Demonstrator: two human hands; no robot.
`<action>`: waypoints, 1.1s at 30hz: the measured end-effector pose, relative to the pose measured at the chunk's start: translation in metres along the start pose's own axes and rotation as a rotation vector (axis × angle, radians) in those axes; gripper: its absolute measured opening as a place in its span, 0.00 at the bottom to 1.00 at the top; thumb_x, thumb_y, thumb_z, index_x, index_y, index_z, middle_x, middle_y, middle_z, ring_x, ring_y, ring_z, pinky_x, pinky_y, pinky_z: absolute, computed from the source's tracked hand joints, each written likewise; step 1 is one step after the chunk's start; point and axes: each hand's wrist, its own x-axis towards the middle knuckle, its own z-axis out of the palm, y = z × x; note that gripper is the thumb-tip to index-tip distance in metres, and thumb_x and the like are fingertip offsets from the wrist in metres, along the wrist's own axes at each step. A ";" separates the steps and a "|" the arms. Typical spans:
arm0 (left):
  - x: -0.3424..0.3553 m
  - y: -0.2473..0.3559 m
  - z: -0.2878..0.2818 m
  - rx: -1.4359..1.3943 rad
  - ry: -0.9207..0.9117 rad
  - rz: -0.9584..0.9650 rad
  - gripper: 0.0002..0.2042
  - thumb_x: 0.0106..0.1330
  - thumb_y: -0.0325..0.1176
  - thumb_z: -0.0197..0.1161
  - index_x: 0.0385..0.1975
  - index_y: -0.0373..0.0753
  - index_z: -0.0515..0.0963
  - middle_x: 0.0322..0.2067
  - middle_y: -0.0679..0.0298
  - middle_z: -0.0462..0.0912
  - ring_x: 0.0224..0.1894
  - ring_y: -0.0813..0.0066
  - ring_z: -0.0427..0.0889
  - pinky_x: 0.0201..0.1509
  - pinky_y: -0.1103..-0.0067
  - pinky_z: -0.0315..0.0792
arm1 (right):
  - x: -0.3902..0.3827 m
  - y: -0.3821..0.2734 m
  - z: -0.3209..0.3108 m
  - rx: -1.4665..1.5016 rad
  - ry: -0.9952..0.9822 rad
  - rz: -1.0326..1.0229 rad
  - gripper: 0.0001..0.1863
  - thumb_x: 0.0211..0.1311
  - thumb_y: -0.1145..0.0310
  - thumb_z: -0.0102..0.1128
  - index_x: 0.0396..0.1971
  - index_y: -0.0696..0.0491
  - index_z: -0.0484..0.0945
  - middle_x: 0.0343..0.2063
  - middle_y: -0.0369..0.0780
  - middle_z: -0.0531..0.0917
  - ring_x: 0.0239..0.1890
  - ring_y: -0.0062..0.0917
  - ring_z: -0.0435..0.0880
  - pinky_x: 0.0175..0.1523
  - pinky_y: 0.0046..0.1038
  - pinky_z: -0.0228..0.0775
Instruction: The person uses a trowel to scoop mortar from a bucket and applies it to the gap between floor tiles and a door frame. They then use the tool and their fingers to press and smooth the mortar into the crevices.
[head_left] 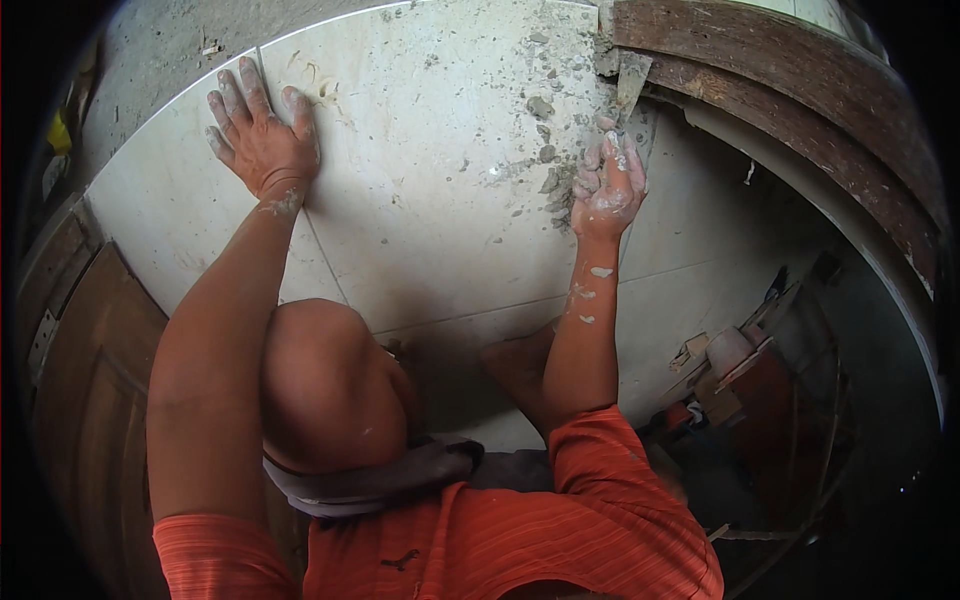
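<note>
My left hand point(258, 130), dusted with white, lies flat with fingers spread on a pale tile point(390, 150) near its upper-left edge. My right hand point(608, 188), caked with pale paste, grips a putty knife point(630, 80), its blade angled up against the join between the tiles and a weathered wooden board point(760, 80). Grey crumbs of mortar point(548, 152) are scattered on the tile just left of that hand. Thin grout lines run across the tiles.
A panelled wooden door point(90, 370) stands at lower left. Rough grey concrete point(170, 60) borders the tile's upper-left edge. Assorted items point(730, 360), including boxy pieces, lie in shadow at lower right. My bare knee point(330, 370) is bent beside my left arm.
</note>
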 end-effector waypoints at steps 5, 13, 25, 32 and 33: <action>0.000 0.001 0.004 -0.006 0.002 -0.001 0.36 0.73 0.58 0.48 0.81 0.59 0.51 0.81 0.64 0.48 0.83 0.59 0.42 0.82 0.52 0.35 | 0.013 -0.001 0.003 -0.151 0.076 0.091 0.19 0.70 0.66 0.65 0.57 0.58 0.81 0.30 0.31 0.78 0.24 0.13 0.70 0.20 0.14 0.51; -0.002 0.002 0.002 -0.007 0.002 -0.006 0.36 0.73 0.58 0.48 0.80 0.58 0.52 0.81 0.64 0.48 0.83 0.58 0.42 0.82 0.52 0.35 | 0.015 0.024 0.013 -0.110 0.279 -0.064 0.20 0.67 0.66 0.66 0.57 0.56 0.81 0.33 0.30 0.81 0.27 0.12 0.72 0.23 0.15 0.54; 0.001 0.000 0.001 -0.006 -0.004 -0.009 0.36 0.73 0.58 0.48 0.81 0.60 0.52 0.81 0.64 0.47 0.83 0.59 0.42 0.82 0.53 0.35 | 0.020 0.025 0.012 -0.172 0.168 -0.035 0.18 0.66 0.64 0.69 0.53 0.53 0.83 0.28 0.28 0.77 0.24 0.11 0.69 0.23 0.15 0.53; -0.001 0.000 0.002 -0.004 -0.004 -0.004 0.37 0.73 0.59 0.48 0.81 0.60 0.51 0.81 0.65 0.47 0.83 0.59 0.41 0.82 0.52 0.35 | -0.010 0.026 0.003 -0.209 0.107 -0.223 0.23 0.69 0.73 0.63 0.61 0.67 0.76 0.50 0.43 0.87 0.44 0.16 0.83 0.45 0.17 0.73; -0.002 -0.004 0.002 0.005 -0.007 -0.003 0.37 0.73 0.59 0.48 0.81 0.60 0.51 0.81 0.65 0.47 0.83 0.59 0.41 0.82 0.52 0.35 | -0.010 0.030 0.004 -0.245 0.088 -0.258 0.24 0.69 0.73 0.63 0.61 0.68 0.75 0.49 0.44 0.87 0.46 0.17 0.83 0.48 0.18 0.75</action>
